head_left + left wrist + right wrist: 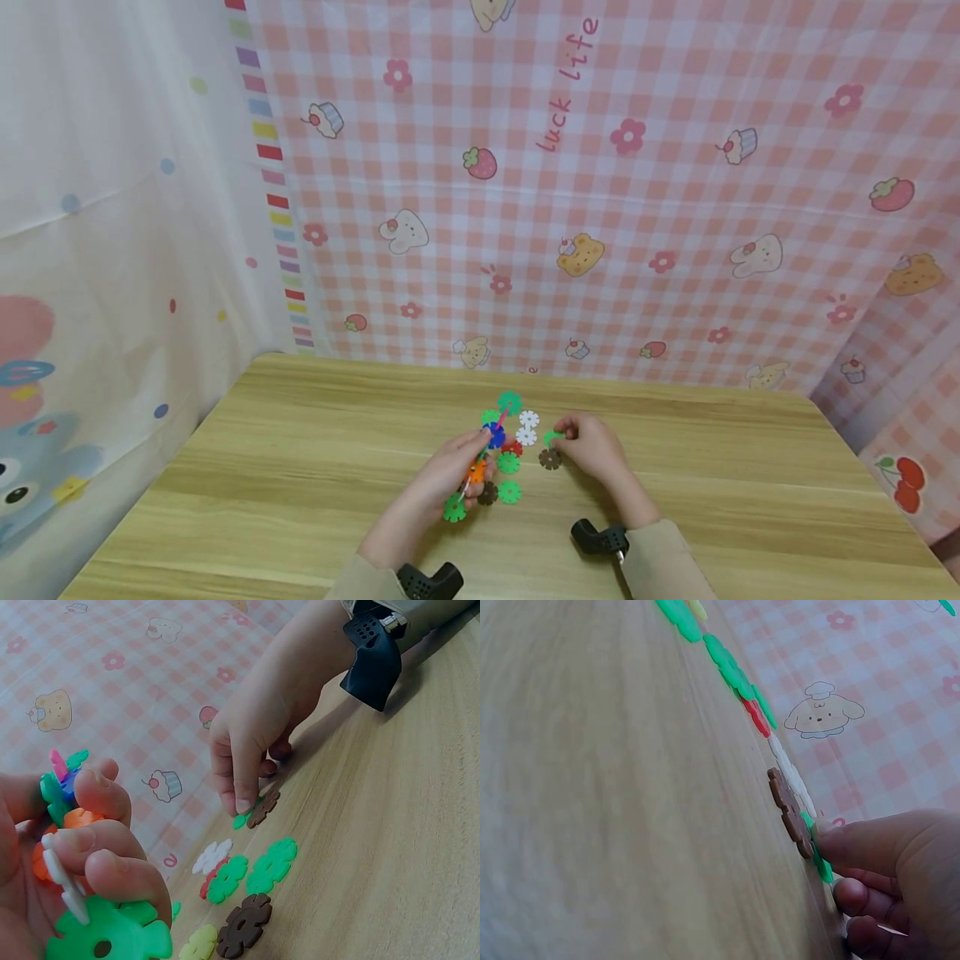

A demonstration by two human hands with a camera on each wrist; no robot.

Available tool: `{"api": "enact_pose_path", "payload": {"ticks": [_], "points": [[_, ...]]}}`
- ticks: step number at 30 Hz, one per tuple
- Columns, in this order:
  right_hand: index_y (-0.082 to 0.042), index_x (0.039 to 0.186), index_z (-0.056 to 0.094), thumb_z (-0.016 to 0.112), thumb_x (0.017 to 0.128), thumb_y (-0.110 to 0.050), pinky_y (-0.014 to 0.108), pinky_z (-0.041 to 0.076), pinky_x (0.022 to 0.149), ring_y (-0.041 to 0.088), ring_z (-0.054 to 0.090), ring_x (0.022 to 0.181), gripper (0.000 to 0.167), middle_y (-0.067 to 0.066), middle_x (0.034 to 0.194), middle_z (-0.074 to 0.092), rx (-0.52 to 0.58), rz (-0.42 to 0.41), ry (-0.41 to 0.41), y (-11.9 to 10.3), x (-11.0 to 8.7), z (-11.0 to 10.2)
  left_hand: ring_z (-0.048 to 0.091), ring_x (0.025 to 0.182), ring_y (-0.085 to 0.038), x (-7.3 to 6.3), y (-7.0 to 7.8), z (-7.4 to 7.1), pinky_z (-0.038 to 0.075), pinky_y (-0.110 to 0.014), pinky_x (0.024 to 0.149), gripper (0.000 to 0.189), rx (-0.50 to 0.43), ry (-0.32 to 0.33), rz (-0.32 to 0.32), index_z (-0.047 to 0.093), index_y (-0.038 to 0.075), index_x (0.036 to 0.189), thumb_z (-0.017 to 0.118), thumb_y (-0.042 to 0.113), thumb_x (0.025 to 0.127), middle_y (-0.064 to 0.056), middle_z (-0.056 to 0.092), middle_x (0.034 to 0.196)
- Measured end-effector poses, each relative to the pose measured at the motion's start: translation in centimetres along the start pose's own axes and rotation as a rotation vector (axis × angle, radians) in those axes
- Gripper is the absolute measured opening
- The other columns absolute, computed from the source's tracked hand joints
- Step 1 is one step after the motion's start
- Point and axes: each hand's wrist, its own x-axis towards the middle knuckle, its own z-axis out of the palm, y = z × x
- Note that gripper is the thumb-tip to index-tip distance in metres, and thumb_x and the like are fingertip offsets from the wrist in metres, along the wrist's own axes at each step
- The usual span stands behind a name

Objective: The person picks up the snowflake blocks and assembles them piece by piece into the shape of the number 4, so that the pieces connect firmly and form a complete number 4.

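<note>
My left hand [448, 468] grips a chain of slotted flower-shaped discs joined edge to edge. A green disc [131, 934] forms its near end, followed by a white disc [64, 886] and orange discs [476, 473] between the fingers. Farther along come a blue disc [493, 435], a pink piece [58, 763] and green ones; the palm and fingers hide parts of the chain. To the right, my right hand [594, 448] pinches a loose green disc [822, 862] low over the table. A brown disc [787, 814] lies right beside it, overlapping it in the right wrist view.
Between the hands, the wooden table [300, 467] bears several loose discs: white [527, 437], red [513, 450], green [509, 492], brown [238, 930] and yellow [198, 943]. A pink checked cloth [525, 208] hangs along the table's back edge, with a white one [150, 250] at left.
</note>
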Motion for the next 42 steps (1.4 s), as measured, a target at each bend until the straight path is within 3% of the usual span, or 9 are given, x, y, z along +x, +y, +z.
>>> {"api": "enact_pose_path", "payload": {"ticks": [23,31,35,42], "points": [[-0.008,0.087,0.067,0.077,0.079,-0.015,0.033,0.044,0.071,0.014,0.051,0.074,0.015,-0.001,0.078,0.058,0.026,0.019,-0.020,0.08,-0.06,-0.09,0.041,0.042,-0.001,0.03,-0.13,0.01,0.038,-0.014,0.038,0.056,0.000,0.000,-0.004,0.052,0.003,0.137,0.045,0.046,0.101,0.002,0.051,0.069],[-0.009,0.078,0.064,0.073,0.079,-0.009,0.032,0.044,0.067,0.015,0.051,0.070,0.010,-0.001,0.072,0.057,0.043,0.006,-0.014,-0.10,-0.07,-0.09,0.041,0.042,-0.001,0.01,-0.12,-0.04,0.038,-0.014,0.038,0.056,-0.007,-0.003,0.000,0.051,0.002,0.137,0.044,0.045,0.102,0.002,0.051,0.069],[-0.007,0.084,0.066,0.074,0.078,-0.009,0.030,0.045,0.068,0.015,0.051,0.072,0.010,0.000,0.075,0.057,0.097,0.008,-0.032,0.02,-0.11,-0.24,0.040,0.042,-0.001,0.05,-0.10,-0.04,0.038,-0.014,0.038,0.055,0.002,-0.002,0.000,0.052,0.002,0.136,0.045,0.045,0.101,0.003,0.051,0.068],[-0.002,0.099,0.070,0.080,0.070,-0.006,0.032,0.047,0.074,0.016,0.053,0.080,0.031,0.002,0.084,0.061,0.176,-0.024,-0.097,0.23,-0.33,-0.85,0.040,0.042,-0.001,-0.16,-0.02,-0.11,0.037,-0.014,0.038,0.057,-0.018,-0.009,0.000,0.050,0.000,0.136,0.045,0.045,0.101,0.002,0.050,0.069]]}}
